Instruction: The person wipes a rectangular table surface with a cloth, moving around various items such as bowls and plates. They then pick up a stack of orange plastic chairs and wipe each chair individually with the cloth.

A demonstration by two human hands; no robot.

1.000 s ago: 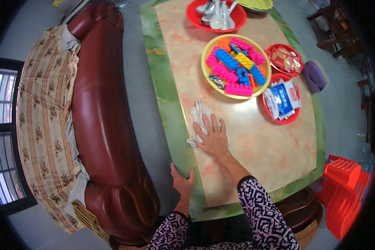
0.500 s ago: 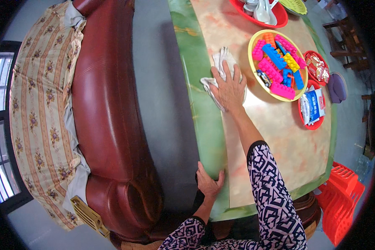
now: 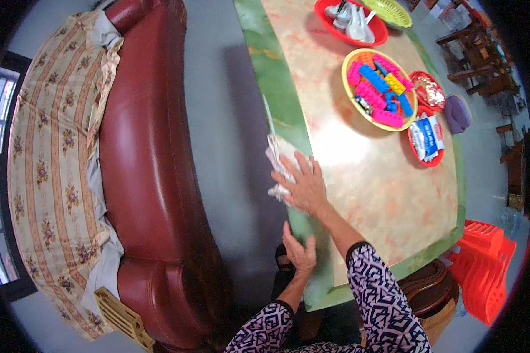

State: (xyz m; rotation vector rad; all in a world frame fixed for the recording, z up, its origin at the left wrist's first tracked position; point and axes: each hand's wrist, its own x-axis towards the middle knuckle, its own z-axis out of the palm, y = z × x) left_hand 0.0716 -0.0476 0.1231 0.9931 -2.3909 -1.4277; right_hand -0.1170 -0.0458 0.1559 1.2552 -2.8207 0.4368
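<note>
Nearest you, your forearms come up from the lower edge in patterned sleeves [image 3: 383, 300]. Your left hand [image 3: 300, 252] is at the left edge of the table [image 3: 388, 209], thumb and fingers parted and nothing in its grasp; you cannot tell from here how firmly it touches the edge. Just beyond it, your right hand [image 3: 303, 187] lies palm down with fingers spread over a crumpled white cloth [image 3: 277, 154], covering part of it. The cloth sits on the table's green border, its left side reaching past the edge. To your left, apart from the table, stands a dark red leather sofa [image 3: 144, 159] with a flowered cover [image 3: 50, 182] behind it; to your right, red plastic stools [image 3: 483, 270] are beside the table's near corner. Farther up the tabletop, packets [image 3: 425, 138] fill a red bowl [image 3: 433, 163], next to a yellow basin [image 3: 345, 77] of colourful toy blocks [image 3: 374, 94]. Another small red bowl [image 3: 418, 75] is just past the packets. Farthest, white spoons [image 3: 358, 28] lie in a larger red bowl [image 3: 328, 27] beside a yellow-green colander [image 3: 394, 13].
</note>
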